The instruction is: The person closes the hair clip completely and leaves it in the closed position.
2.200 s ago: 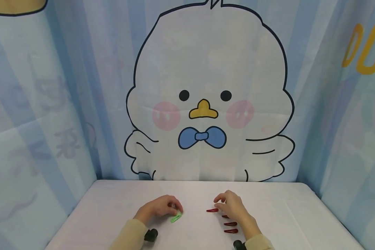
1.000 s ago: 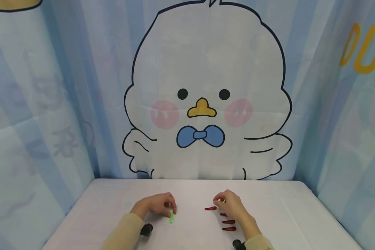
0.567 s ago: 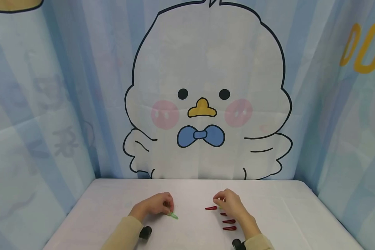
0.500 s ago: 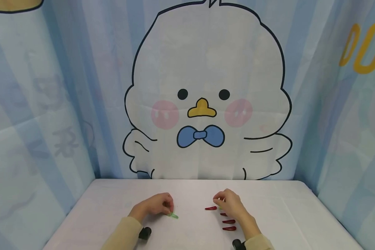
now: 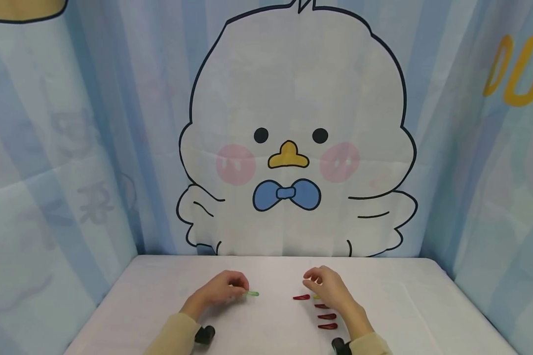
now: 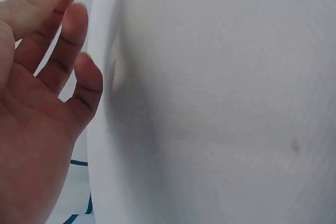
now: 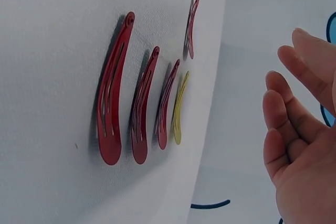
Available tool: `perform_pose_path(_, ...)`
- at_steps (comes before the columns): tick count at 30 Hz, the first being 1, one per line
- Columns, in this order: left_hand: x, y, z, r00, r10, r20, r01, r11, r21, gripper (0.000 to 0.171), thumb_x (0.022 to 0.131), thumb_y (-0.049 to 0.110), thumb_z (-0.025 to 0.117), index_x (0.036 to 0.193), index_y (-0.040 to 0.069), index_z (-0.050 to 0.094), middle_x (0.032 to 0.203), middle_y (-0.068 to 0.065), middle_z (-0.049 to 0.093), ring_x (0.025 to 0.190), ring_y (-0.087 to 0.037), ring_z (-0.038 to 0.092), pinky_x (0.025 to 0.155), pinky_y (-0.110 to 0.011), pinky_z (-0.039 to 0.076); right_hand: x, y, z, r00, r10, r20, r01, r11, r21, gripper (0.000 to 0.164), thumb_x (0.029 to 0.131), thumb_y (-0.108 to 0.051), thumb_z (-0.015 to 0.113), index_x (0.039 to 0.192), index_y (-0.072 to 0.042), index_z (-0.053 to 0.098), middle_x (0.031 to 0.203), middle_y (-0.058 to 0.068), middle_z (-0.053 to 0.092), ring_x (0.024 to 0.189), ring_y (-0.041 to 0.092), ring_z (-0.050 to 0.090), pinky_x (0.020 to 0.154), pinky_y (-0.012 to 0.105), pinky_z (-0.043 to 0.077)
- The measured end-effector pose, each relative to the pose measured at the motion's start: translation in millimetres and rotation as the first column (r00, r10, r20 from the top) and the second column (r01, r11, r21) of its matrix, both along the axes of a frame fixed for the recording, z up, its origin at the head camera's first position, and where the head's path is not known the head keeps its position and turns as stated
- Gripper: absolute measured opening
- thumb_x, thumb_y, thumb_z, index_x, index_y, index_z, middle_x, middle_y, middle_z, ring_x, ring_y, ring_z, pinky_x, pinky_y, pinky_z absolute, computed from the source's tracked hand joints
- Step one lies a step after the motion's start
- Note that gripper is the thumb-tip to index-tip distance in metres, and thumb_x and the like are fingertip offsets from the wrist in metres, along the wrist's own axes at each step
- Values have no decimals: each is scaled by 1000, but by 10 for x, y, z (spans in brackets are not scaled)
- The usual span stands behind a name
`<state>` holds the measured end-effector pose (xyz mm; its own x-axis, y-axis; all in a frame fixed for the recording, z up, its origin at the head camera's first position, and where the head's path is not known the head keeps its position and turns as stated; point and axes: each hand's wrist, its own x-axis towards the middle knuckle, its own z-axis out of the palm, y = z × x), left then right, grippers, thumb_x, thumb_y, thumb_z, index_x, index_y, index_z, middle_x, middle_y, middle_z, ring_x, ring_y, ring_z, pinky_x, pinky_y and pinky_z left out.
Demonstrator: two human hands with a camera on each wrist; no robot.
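A green snap hair clip (image 5: 252, 294) sticks out to the right from the thumb and fingertips of my left hand (image 5: 222, 287), which pinches it above the table. In the left wrist view the other fingers of the left hand (image 6: 47, 93) are loosely bent, and the clip is out of sight. My right hand (image 5: 330, 287) hovers over a column of hair clips, fingers relaxed and nothing between them. Beneath it, in the right wrist view, lie a yellow hair clip (image 7: 180, 109) and three red hair clips (image 7: 108, 108) side by side.
Another red hair clip (image 5: 301, 297) lies apart, left of the column. All loose clips rest on a white table (image 5: 266, 335). Behind the table hangs a striped curtain (image 5: 160, 148) with a cartoon chick; similar cloth closes off both sides.
My left hand has moved the green clip farther from me, and the clip has turned from pointing toward me to pointing right. My right hand has risen slightly, showing more of the yellow clip.
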<state>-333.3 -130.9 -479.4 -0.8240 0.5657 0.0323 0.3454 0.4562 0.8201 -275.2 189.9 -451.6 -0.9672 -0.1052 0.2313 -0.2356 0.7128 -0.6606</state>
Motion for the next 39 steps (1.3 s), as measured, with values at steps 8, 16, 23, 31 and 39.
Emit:
perform_pose_path(8,47,70,52,994,61,-86,-51,993,107,4,94,12,70,97,8,70,90,2,64,85,-18,57,74,-34,45,-5,-18,10,999,27,-37,-28,999,-19,19,88,-19,80,103,-12,72,92,-4,61,88,17,56,76,38,47)
perform_pose_path(16,187,226,98,978,182,-98,-157,963,221,5,95,10,70,98,8,70,91,2,65,87,-18,58,77,-35,45,37,-53,46,997,33,-74,-36,998,-43,23,87,-19,81,107,-11,73,93,-3,63,89,17,56,76,38,48)
perform_pose_path(23,336,331,143,954,293,-65,-258,910,324,7,95,11,70,101,8,70,94,0,67,91,-19,58,79,-37,44,78,-105,79,996,39,-79,-43,997,-56,22,88,-18,79,109,-12,73,95,-3,63,89,16,56,77,38,48)
perform_pose_path(31,481,359,195,923,376,-77,-323,869,374,10,95,11,69,104,7,71,98,0,66,93,-18,57,79,-37,44,130,-194,76,992,58,-116,-72,990,-120,23,88,-18,80,108,-13,72,96,-1,65,91,18,57,79,40,49)
perform_pose_path(39,615,356,251,911,411,-37,-362,839,407,10,95,11,69,103,6,72,94,-2,67,92,-20,59,77,-33,47,220,-329,93,985,102,-140,-126,977,-175,23,89,-20,78,110,-14,71,97,-2,66,90,20,59,81,37,47)
